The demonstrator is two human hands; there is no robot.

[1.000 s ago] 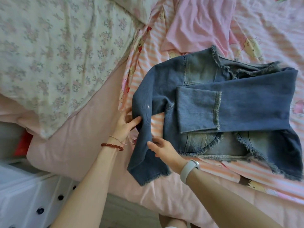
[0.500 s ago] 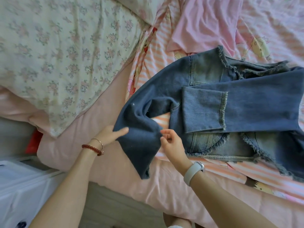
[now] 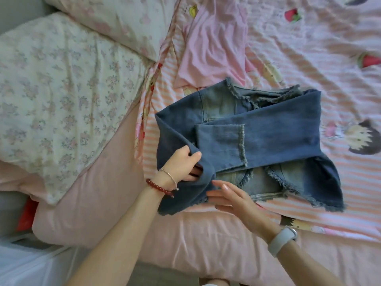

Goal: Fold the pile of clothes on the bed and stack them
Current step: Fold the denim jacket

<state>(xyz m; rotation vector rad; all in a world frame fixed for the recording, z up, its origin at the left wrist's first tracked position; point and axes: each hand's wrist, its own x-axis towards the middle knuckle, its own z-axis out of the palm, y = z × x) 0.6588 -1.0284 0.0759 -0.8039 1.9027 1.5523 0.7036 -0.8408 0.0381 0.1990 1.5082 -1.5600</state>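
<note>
Denim jacket (image 3: 257,139) lay on the striped cartoon-print sheet (image 3: 309,58) of the bed, near its front edge, one frayed-cuff sleeve folded flat across the body. The other sleeve hung toward the front edge over the pink bedding (image 3: 206,244). Left hand (image 3: 181,164) gripped this sleeve near its cuff, thumb on top, fingers curled under the cloth and mostly hidden. Right hand (image 3: 233,199) lay with fingers straight and spread, fingertips touching the sleeve's frayed end; it held nothing. Jacket's lower body was partly covered by the folded sleeve. Beyond the jacket, a pink garment (image 3: 212,44) lay crumpled, its top cut off by the frame edge. Floral pillows (image 3: 61,89) lay at far left.
</note>
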